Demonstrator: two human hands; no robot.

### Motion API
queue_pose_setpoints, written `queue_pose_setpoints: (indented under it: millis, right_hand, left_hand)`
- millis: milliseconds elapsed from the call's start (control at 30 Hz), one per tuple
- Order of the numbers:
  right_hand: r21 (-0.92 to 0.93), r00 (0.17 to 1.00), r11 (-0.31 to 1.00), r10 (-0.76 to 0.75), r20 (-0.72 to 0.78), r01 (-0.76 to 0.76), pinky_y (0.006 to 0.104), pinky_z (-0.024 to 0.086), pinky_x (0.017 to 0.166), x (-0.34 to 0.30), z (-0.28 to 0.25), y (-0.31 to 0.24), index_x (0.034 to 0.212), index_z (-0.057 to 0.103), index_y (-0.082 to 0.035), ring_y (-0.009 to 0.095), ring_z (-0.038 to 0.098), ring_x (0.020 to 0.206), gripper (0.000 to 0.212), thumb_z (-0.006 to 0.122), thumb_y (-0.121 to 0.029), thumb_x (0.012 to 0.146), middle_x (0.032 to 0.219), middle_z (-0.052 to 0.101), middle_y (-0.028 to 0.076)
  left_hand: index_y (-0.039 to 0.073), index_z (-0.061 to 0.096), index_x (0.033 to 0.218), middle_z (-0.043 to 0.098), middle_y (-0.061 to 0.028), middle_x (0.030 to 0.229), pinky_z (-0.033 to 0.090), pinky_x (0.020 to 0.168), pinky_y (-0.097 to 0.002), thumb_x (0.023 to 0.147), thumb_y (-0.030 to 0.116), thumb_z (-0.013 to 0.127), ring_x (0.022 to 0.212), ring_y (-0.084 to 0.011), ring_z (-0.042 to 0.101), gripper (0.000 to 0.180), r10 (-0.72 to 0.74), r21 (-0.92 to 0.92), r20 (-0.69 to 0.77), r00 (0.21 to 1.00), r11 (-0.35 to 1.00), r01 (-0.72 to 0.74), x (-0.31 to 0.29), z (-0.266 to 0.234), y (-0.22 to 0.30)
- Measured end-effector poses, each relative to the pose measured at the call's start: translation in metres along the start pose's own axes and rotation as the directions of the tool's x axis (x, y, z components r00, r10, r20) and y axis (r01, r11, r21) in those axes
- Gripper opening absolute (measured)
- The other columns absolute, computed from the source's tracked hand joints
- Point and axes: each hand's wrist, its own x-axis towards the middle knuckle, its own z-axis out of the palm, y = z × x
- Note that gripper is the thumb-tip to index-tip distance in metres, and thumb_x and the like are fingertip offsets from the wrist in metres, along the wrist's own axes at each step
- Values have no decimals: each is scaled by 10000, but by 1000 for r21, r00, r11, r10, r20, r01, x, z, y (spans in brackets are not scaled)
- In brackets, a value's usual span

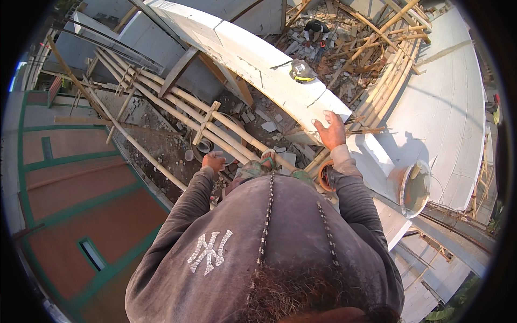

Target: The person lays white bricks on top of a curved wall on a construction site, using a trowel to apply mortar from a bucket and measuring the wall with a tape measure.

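Observation:
My right hand is at the near end of a white block wall, thumb and fingers spread apart with nothing between them. Whether the palm presses on the wall top, I cannot tell. Farther along that wall lies a rounded dark-grey thing with a yellow band; it looks like a tape measure. My left hand hovers beside the bamboo poles, its fingers curled in and no object visible in them. Below me, my sandalled foot rests by the poles.
A bucket of grey mortar stands on the right-hand wall. An orange container is by my right forearm. Far below, another person bends over rubble. Bamboo scaffolding crosses there. A brown-and-green building wall drops away left.

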Motion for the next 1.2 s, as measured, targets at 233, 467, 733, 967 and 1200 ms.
queue_pose_setpoints:
  millis: [233,467,733,967,1200]
  right_hand:
    - [-470,991,878,125,52,-86,549,325,1174,139,38,-80,1563,352,-92,376,361,1452,1044,794,-616,775,1555,408,166]
    - [-563,971,823,189,143,-77,560,290,1192,166,72,-80,1585,325,-108,350,347,1472,1074,790,-637,774,1581,395,140]
    - [-515,980,852,172,99,-97,569,317,1174,172,74,-67,1497,411,-80,377,384,1437,938,796,-560,789,1507,456,166]
    - [-52,971,975,-211,116,218,473,449,1051,141,78,-99,1405,496,-28,382,527,1241,839,865,-393,746,1281,555,199]
    - [379,433,844,-524,733,381,401,518,943,75,121,-261,1211,640,18,312,647,1038,706,913,-405,716,1106,644,177]
  left_hand:
    - [-17,743,1012,724,-87,799,548,574,-342,903,204,723,640,-158,673,247,-42,-50,-293,955,998,29,-32,-56,-34]
    - [47,763,938,715,-48,778,516,603,-325,872,268,751,631,-166,657,231,-216,-167,-424,879,973,159,-93,-60,-172]
    - [-7,772,995,770,-126,930,563,820,-366,864,236,741,861,-226,720,277,-268,-237,-480,835,956,171,-124,-3,-190]
    - [-47,610,1311,692,-161,1213,521,981,-382,892,240,749,1100,-243,670,527,173,-364,-400,900,871,-329,-110,-35,16]
    - [66,413,1526,445,-225,1535,324,1203,-467,875,412,781,1451,-344,417,824,711,120,196,675,666,-736,-102,-81,235]
